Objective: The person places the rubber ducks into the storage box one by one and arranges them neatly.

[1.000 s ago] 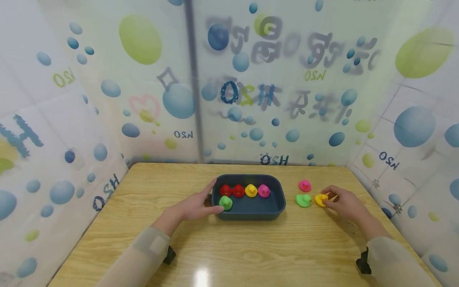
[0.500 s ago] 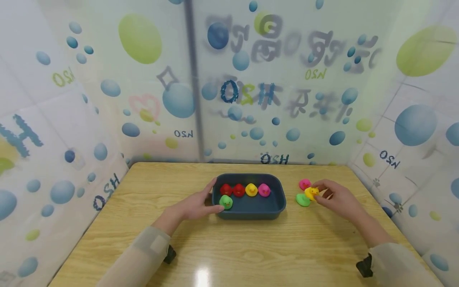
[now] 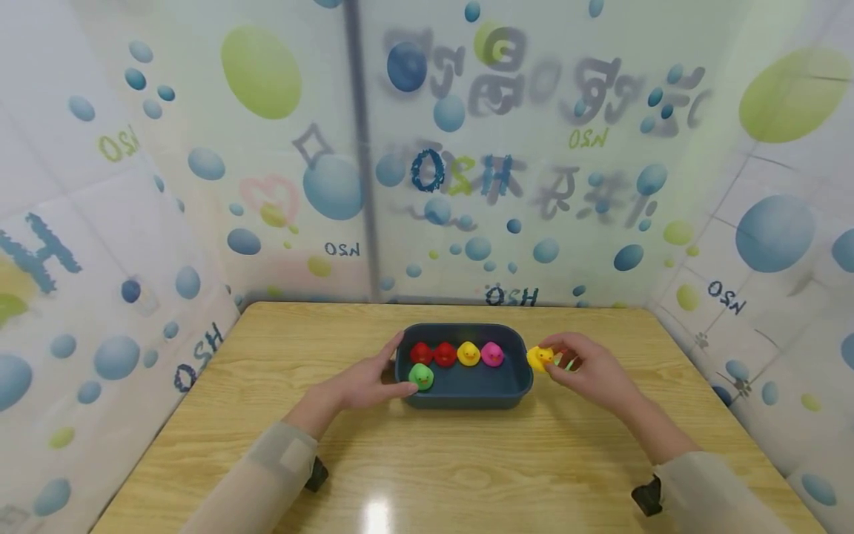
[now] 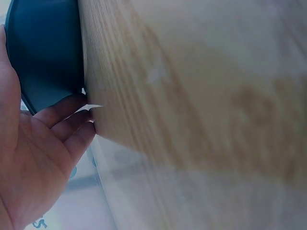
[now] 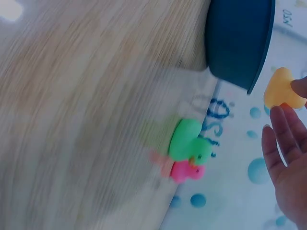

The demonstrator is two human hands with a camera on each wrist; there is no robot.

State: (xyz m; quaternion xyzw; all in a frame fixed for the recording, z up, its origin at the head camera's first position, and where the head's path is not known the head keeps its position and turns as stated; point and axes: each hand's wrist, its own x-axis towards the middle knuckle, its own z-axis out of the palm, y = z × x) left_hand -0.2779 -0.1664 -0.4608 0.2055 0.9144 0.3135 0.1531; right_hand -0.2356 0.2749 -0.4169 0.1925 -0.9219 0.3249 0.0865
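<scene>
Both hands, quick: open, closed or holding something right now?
Left hand: open, at the left end of the dark tray.
Right hand: holding a yellow duck, near the tray's right end.

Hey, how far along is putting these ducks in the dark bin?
Done: five ducks sit in the bin. In hand: the right hand holds a yellow duck near its rim. Seemingly left: a green duck and a pink duck on the table.
</scene>
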